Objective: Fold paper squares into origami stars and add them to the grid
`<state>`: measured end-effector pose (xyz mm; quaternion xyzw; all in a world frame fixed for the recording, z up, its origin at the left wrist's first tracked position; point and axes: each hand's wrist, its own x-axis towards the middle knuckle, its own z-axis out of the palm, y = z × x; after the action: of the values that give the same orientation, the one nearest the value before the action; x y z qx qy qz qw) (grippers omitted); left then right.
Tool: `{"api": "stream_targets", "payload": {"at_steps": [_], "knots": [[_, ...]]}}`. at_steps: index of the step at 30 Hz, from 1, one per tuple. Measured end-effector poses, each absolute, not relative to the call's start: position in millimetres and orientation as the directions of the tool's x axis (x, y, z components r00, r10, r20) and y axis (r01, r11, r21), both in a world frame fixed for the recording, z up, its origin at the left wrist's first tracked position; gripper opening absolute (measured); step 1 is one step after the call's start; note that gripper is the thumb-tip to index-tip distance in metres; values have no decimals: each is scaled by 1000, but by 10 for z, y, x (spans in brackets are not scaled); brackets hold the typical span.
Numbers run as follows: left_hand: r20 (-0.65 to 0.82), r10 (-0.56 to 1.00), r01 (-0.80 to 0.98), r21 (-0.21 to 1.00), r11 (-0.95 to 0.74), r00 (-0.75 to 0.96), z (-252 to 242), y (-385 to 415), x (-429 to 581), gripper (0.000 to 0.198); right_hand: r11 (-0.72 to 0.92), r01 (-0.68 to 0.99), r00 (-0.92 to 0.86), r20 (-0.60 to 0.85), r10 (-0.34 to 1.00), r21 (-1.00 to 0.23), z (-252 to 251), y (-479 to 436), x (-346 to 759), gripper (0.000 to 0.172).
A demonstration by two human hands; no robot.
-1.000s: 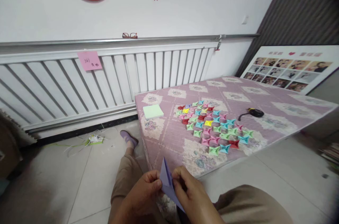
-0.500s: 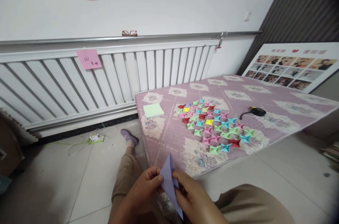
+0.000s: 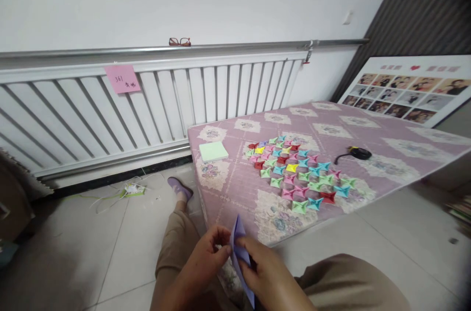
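A folded sheet of purple paper (image 3: 238,227) stands upright between my two hands, its long edge running down toward my lap. My left hand (image 3: 208,254) has its thumb and bent forefinger at the paper's left side, pinching near its edge. From the other side my right hand (image 3: 263,267) grips the sheet, with some fingers inside the fold. Beyond them, small folded paper pieces (image 3: 292,168) in green, pink, blue, red and yellow lie in rows on the patterned bed cover (image 3: 235,203). A pad of pale green paper (image 3: 213,151) lies near the bed's left corner.
A coiled black cable (image 3: 358,153) lies on the cover at right. Behind stands a white radiator (image 3: 217,92) with a pink note (image 3: 122,79) and eyeglasses (image 3: 179,42) on the pipe. A power strip (image 3: 133,190) with wires is on the floor. A photo board (image 3: 408,66) leans at right.
The purple paper has turned so that it now shows more edge-on, and it sits slightly further right. My left fingers have shifted along its left side. The view has tilted slightly down.
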<state>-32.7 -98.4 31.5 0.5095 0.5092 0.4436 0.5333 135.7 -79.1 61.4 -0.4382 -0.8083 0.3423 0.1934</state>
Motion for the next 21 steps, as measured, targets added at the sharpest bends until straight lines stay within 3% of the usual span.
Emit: {"api": "stream_targets", "payload": {"at_steps": [4, 7, 11, 17, 21], "knots": [[96, 995, 366, 927, -85, -14, 374, -1028, -311, 13, 397, 631, -550, -24, 835, -667, 636, -796, 1312, 36], [207, 978, 441, 876, -195, 21, 387, -1084, -292, 14, 391, 666, -543, -53, 838, -635, 676, -794, 1285, 35], [289, 948, 551, 773, -314, 136, 391, -1118, -277, 35, 367, 705, -531, -108, 841, -607, 680, -792, 1291, 36], [208, 922, 806, 447, -387, 328, 397, -1065, -295, 25, 349, 732, -529, -165, 832, -585, 670, -803, 1316, 33], [139, 879, 830, 290, -477, 457, 432, -1008, -356, 15, 356, 735, -535, -171, 828, -577, 650, -809, 1313, 31]]}}
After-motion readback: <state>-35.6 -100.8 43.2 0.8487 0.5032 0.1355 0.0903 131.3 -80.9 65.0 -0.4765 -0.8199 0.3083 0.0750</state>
